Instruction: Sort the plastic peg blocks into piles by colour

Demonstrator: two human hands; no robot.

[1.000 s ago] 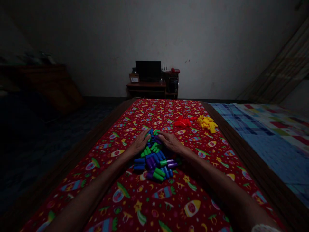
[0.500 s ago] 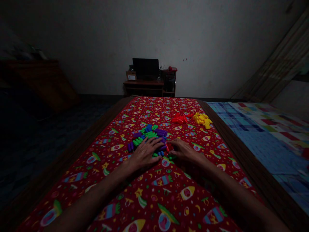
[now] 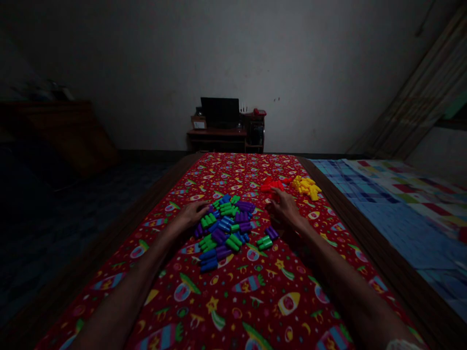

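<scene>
A pile of blue, green and purple blocks lies at the centre of the frame on a red patterned cloth, with a green block and a purple block together just right of it. At the pile's left edge the left hand has its fingers bent, while the right hand reaches to the red blocks right of centre; whether either grips anything I cannot tell. Yellow blocks lie beside the red ones, farther right, and a dark monitor stands on a desk at upper centre.
</scene>
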